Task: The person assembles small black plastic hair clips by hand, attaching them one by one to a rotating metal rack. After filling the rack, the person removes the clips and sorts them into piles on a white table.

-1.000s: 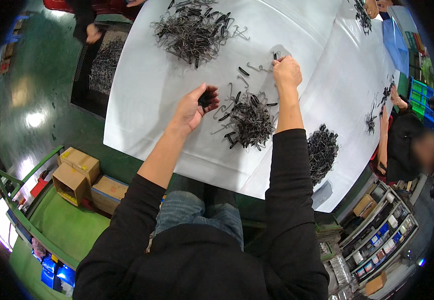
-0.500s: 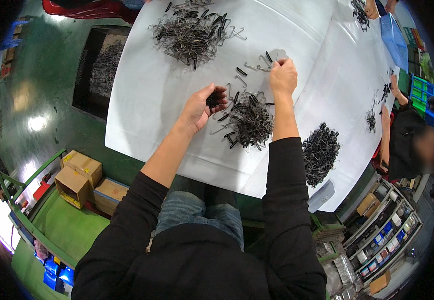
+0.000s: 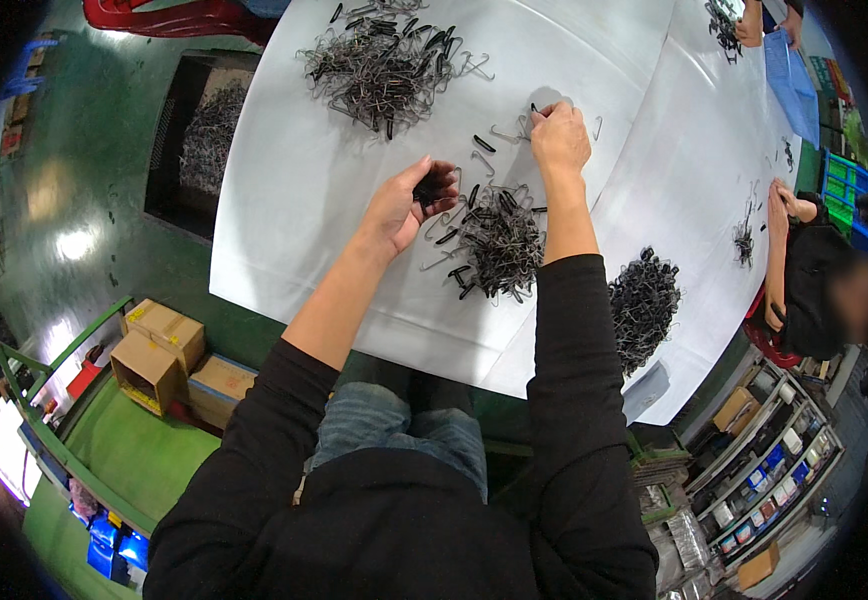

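Just shifted right hand (image 3: 560,140) slightly left over white surface (image 3: 284,230), reaching a black piece (image 3: 534,108) seen lying loose half a second ago. Appeared to pinch it between thumb and fingers, with only one end poking out. Now showed a lone wire hook (image 3: 598,127) just right of that hand, apart from near pile (image 3: 502,240). Probably meant one hook let go, next piece taken up. Kept left hand (image 3: 399,208) curled around a dark bunch (image 3: 425,194), just left of near pile. Left far pile (image 3: 379,75) and right-hand pile (image 3: 644,310) looking unchanged. Couldn't count pieces inside left hand; too dark, partly behind fingers. Couldn't see right fingertips, covered by knuckles. Cut off at top edge: far pile.
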`<state>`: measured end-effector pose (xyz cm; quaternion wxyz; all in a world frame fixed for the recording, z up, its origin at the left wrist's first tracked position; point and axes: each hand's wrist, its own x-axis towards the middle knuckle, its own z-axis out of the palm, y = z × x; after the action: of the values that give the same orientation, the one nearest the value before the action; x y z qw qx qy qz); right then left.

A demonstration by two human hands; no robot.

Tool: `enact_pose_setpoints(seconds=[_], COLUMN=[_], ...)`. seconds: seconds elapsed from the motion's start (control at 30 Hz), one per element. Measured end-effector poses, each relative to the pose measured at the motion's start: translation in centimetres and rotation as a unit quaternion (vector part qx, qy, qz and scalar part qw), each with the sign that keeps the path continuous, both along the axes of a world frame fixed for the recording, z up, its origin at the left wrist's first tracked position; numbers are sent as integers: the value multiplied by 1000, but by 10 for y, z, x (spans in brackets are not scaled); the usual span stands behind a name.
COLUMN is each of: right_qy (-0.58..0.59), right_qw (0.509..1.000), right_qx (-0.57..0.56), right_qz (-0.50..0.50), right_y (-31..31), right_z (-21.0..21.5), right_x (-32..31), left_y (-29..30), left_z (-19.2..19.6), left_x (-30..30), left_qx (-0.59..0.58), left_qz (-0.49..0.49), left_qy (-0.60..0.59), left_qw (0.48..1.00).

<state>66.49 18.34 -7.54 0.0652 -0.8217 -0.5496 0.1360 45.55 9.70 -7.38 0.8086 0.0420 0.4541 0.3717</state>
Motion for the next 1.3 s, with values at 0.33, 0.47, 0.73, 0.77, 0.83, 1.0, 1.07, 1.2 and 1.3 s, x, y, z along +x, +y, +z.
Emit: enact_pose_setpoints(seconds=[0.33, 0.47, 0.73, 0.77, 0.83, 1.0, 1.07, 1.2, 1.3], right_qy=[104, 44, 176, 155, 109, 39, 47, 186, 301], right_qw=[992, 997, 983, 987, 994, 997, 997, 977, 941], right_qx=[-20, -17, 48, 46, 28, -26, -14, 0, 62], right_qz=[69, 65, 24, -5, 16, 54, 59, 107, 139], right_y=[-50, -51, -76, -71, -59, -49, -57, -82, -100], right_z=[11, 4, 23, 20, 9, -12, -9, 15, 32], right_x=[-47, -58, -55, -51, -50, -59, -64, -72, -56], left_y=[15, 12, -2, -1, -3, -9, -7, -2, -3], left_z=[-12, -9, -28, -33, -40, -27, -15, 2, -1], left_x=[-4, -11, -18, -23, -30, -22, -15, -6, -9], left_qx=[-21, -49, -33, -23, 0, -41, -57, -47, -68], left_qz=[67, 94, 50, 37, 23, 56, 65, 69, 50], left_qy=[-14, -12, -74, -133, -231, -3, 15, -26, -58], left_qw=[997, 994, 995, 990, 973, 998, 996, 996, 995])
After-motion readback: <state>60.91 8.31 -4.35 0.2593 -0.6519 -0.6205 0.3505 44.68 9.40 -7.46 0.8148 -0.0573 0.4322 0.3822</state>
